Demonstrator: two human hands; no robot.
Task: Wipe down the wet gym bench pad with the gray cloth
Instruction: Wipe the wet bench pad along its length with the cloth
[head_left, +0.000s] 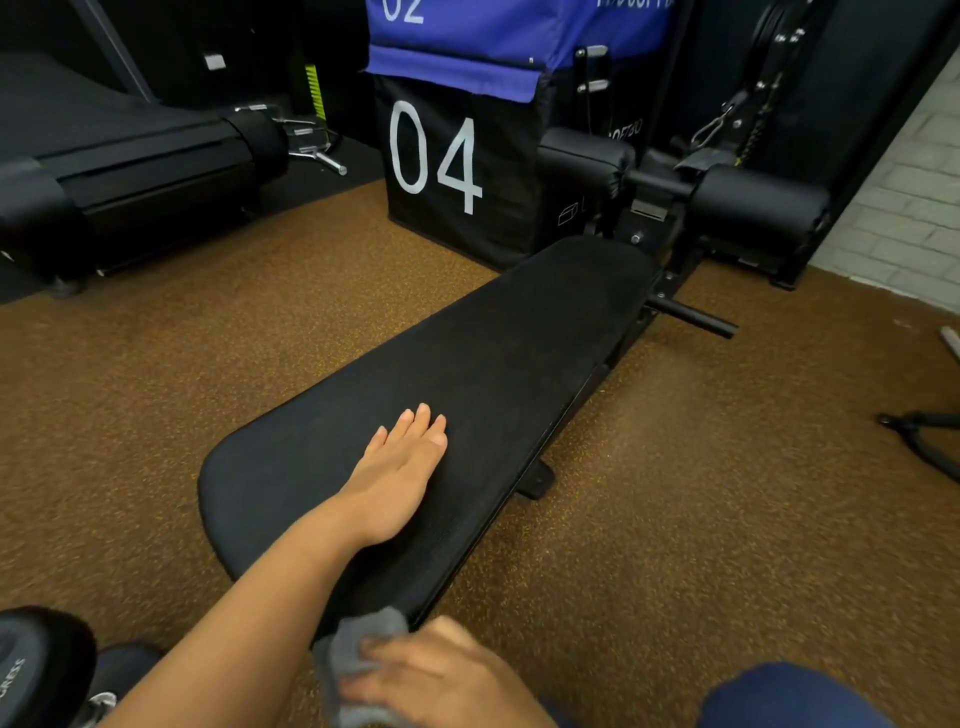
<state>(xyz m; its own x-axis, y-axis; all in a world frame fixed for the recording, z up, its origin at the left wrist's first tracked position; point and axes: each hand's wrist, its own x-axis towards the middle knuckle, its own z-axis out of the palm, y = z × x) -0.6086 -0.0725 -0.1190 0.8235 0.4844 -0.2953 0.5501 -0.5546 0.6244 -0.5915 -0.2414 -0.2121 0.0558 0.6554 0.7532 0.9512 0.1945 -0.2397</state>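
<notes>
The long black bench pad (483, 374) runs from the lower left up toward the leg rollers at the upper right. My left hand (400, 473) lies flat on the near half of the pad, palm down, fingers together and stretched out, holding nothing. My right hand (441, 680) is at the bottom edge of the view, just off the pad's near end, with its fingers closed on the crumpled gray cloth (353, 654). The cloth touches the pad's near corner. Wetness on the pad cannot be made out.
A black plyo box marked "04" (447, 166) with a blue box on top stands behind the bench. Two padded rollers (758, 208) sit at the far end. A treadmill (130, 156) is at the left, a dumbbell (36, 670) at bottom left, brown speckled floor (727, 467) all around.
</notes>
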